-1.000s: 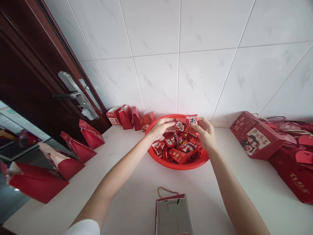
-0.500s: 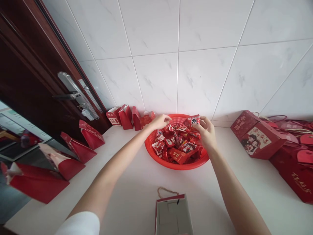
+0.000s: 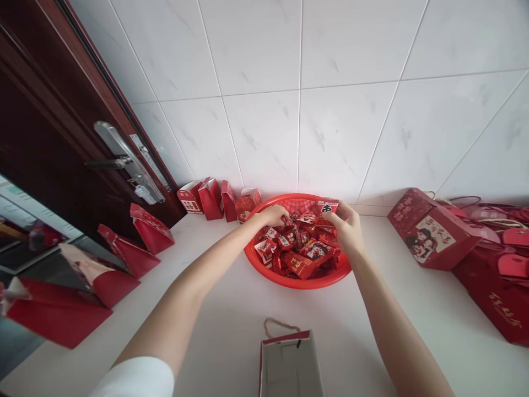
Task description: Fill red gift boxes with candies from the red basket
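Observation:
A round red plastic basket (image 3: 264, 273) holds a heap of red-wrapped candies and snack packets (image 3: 303, 264). My right hand (image 3: 349, 227), at the basket's right side, pinches a small red snack packet (image 3: 328, 208) with a black character on a white patch. Over the left part of the heap, my left hand (image 3: 275, 215) has its fingers curled down among the wrappers; what they grip cannot be made out. An open box with a rope handle (image 3: 289, 366), grey inside, lies in front of me at the bottom edge of the view.
Several small red gift boxes (image 3: 211, 198) stand along the tiled wall, and more red gift bags (image 3: 152, 229) line the table's left edge. At right are a printed red box (image 3: 432, 229) and a pile of red boxes (image 3: 496, 286). A dark door (image 3: 61, 110) is at left.
My left hand has moved down from the basket's far rim into the candies, its fingers reaching among them. The packet in my right hand has lowered slightly.

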The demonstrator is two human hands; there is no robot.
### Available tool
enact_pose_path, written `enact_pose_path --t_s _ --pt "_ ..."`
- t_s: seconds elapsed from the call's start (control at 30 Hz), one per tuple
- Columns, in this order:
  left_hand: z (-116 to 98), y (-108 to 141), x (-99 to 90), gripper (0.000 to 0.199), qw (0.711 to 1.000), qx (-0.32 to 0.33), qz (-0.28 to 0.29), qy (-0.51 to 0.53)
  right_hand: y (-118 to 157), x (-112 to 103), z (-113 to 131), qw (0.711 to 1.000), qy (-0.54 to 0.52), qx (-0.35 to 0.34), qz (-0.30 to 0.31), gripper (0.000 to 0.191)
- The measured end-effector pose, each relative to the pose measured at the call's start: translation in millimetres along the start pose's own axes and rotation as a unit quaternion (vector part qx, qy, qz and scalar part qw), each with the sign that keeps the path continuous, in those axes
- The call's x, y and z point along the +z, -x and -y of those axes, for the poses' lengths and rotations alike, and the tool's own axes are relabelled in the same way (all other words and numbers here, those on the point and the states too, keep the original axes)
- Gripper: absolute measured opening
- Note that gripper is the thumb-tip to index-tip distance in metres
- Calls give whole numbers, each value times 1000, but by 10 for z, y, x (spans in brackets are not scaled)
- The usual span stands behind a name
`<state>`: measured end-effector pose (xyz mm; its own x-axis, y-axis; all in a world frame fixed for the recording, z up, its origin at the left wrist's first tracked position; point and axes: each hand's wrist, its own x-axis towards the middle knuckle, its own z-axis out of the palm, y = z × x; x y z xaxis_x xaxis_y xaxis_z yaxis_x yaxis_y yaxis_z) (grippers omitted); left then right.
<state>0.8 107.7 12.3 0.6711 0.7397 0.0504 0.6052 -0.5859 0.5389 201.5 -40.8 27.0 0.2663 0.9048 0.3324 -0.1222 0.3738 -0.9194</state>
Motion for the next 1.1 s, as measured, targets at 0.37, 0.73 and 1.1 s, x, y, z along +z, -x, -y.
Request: enact_pose_path --t_s 0.37,0.73,1.1 --pt "-210 508 -238 18 980 108 -151 74 -14 0 -19 999 -33 2 -17 13" --pt "-506 762 -244 8 948 133 -187 220 -20 10 19 994 -90 53 -20 18" --pt "-530 759 -182 9 922 124 -214 297 2 17 69 986 -121 106 33 27"
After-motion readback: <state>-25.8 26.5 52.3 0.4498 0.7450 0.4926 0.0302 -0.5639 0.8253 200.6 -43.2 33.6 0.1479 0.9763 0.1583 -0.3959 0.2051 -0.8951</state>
